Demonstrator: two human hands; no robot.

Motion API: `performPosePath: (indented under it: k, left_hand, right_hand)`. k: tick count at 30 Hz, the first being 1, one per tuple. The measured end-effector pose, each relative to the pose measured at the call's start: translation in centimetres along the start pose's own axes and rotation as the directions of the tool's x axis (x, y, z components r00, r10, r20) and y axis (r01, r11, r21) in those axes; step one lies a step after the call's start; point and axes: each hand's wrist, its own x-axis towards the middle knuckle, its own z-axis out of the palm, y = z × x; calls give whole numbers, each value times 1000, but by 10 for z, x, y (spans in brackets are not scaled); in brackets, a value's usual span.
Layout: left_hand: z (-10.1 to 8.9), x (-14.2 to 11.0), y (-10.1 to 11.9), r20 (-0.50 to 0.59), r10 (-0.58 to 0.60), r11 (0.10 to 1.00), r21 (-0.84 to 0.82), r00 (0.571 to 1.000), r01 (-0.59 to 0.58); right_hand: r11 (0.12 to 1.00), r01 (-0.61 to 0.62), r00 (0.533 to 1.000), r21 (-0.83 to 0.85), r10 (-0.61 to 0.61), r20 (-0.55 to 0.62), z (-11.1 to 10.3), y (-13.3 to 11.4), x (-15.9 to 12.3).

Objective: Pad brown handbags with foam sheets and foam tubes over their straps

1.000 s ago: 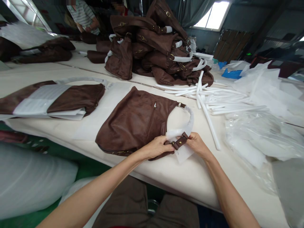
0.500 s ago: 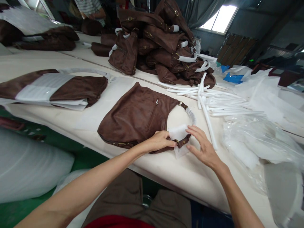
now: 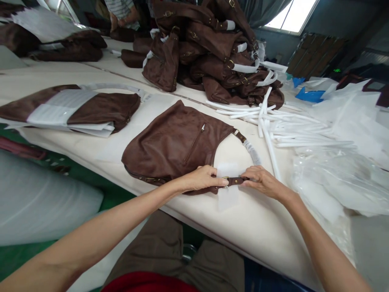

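Observation:
A brown leather handbag [image 3: 176, 146] lies flat before me, its zip pocket facing up. Its strap [image 3: 234, 181] curves out to the right, and part of it is wrapped in white material. My left hand [image 3: 209, 178] pinches the strap's near end beside the brass buckle. Farther along, my right hand [image 3: 261, 180] grips the same strap, fingers closed around it. Under the buckle lies a small white sheet of wrapping [image 3: 227, 200], showing on both sides of the strap.
Another brown bag [image 3: 106, 107] with a white band lies to the left. Behind stands a heap of brown bags [image 3: 209, 52]. White foam rods [image 3: 298, 125] and clear plastic bags [image 3: 328, 182] lie to the right. A person's hands [image 3: 124, 18] show at the far side.
My right hand has gone from fingers spread beside the strap to closed on it. The strap end is now straighter, and the white sheet lies flat beneath it.

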Motion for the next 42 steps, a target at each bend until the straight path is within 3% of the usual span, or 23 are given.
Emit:
performPosePath:
  k: [3, 7, 12, 16, 18, 20, 23, 26, 29, 35, 39, 42]
  left_hand:
    - [1, 2, -1, -5, -38, 998, -47, 999, 37]
    - [1, 2, 2, 50, 21, 969, -248, 999, -8]
    - [0, 2, 4, 90, 70, 930, -365, 994, -32]
    - [2, 1, 2, 54, 83, 950, -304, 995, -63]
    - [3, 0, 0, 5, 53, 986, -161, 999, -52]
    - [5, -1, -2, -33, 29, 1000, 3, 999, -29]
    - [7, -1, -4, -22, 68, 990, 122, 997, -65]
    - [7, -1, -6, 12, 172, 967, 188, 985, -171]
    - [5, -4, -7, 12, 237, 945, 229, 971, -233]
    - [2, -7, -9, 20, 232, 942, 243, 973, -230]
    - [4, -3, -11, 55, 216, 937, 270, 975, -222]
    - [3, -2, -10, 95, 216, 930, 282, 972, -235]
  right_hand:
    - [1000, -7, 998, -13, 6, -69, 5, -2, -7]
    - [988, -13, 950, -154, -36, -311, 20, -16, -28]
    - [927, 72, 901, -368, -218, -374, 46, -39, -36]
    - [932, 151, 830, -328, -300, -470, 48, -47, -18]
    - [965, 138, 831, -224, -236, -504, 44, -50, -8]
    - [996, 62, 847, -70, -89, -525, 42, -52, -1]
    - [981, -96, 861, 167, 166, -480, 41, -55, 6]
    - [930, -155, 870, 332, 288, -400, 41, -59, 9]
    - [891, -158, 871, 426, 329, -365, 40, -63, 12]
    - [789, -206, 850, 579, 437, -293, 39, -65, 16]
    - [634, -265, 851, 727, 509, -133, 24, -56, 13]
    - [549, -295, 894, 782, 447, 24, 8, -44, 17]
